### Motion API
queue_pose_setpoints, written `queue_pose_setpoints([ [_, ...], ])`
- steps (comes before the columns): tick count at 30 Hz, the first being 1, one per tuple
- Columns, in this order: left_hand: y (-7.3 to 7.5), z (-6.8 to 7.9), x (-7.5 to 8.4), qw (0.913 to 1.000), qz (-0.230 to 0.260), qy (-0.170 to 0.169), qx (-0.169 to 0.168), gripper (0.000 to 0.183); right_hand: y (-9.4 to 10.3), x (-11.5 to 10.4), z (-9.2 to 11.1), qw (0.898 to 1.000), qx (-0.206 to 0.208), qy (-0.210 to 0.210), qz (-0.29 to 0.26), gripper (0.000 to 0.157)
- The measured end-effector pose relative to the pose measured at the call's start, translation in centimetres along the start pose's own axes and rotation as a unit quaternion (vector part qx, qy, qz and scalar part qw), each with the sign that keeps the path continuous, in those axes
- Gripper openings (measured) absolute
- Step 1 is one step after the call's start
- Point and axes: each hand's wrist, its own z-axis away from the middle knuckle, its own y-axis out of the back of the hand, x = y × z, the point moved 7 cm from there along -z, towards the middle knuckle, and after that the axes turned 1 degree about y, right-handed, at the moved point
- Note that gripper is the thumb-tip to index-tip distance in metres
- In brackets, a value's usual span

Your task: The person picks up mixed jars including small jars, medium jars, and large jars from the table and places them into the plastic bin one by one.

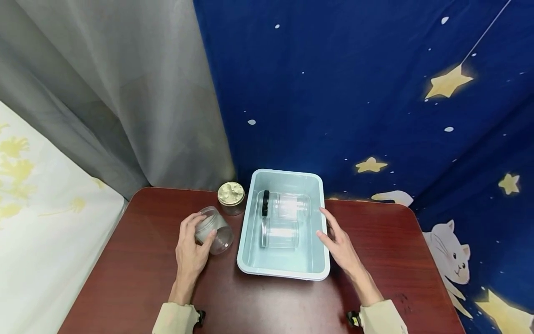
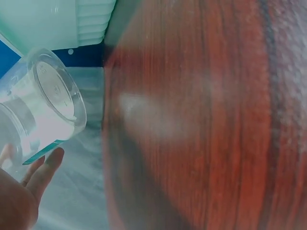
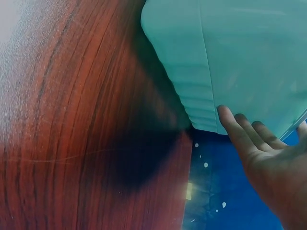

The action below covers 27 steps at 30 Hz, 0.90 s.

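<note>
My left hand (image 1: 193, 248) grips a clear plastic jar (image 1: 219, 232) by its side, thumb on one side and fingers on the other. The jar is tilted, its base toward the front right, and in the left wrist view the jar (image 2: 53, 96) shows its round base. At the right side of a light blue plastic bin (image 1: 283, 270), my right hand (image 1: 344, 248) rests with fairly straight fingers along the outer wall and the thumb by the rim. Inside the bin lie two clear jars on their sides, one jar (image 1: 288, 206) with a black lid and another jar (image 1: 281, 234) nearer the front.
Behind the held jar stands a short jar with a gold lid (image 1: 231, 194), left of the bin. The dark red wooden table (image 1: 271, 306) extends to both sides. A grey curtain (image 1: 167, 116) and a blue star-patterned curtain (image 1: 300, 93) hang at its far edge.
</note>
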Motion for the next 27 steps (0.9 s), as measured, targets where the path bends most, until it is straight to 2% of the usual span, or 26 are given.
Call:
queue_pose_setpoints([
  [6,0.15,-0.13,-0.12,0.9998,0.019,-0.003,0.008,0.049,-0.09,0.21,0.0,1.0,0.0,0.01,-0.016,0.062],
  [12,0.37,-0.05,0.05,0.9986,0.052,-0.004,0.005,0.054,-0.17,0.37,-0.04,1.0,-0.005,0.002,-0.015,0.062],
  [27,-0.08,0.24,0.52,0.9994,0.033,-0.009,-0.002,0.054,-0.36,1.0,0.28,0.999,0.001,-0.017,-0.046,0.062],
])
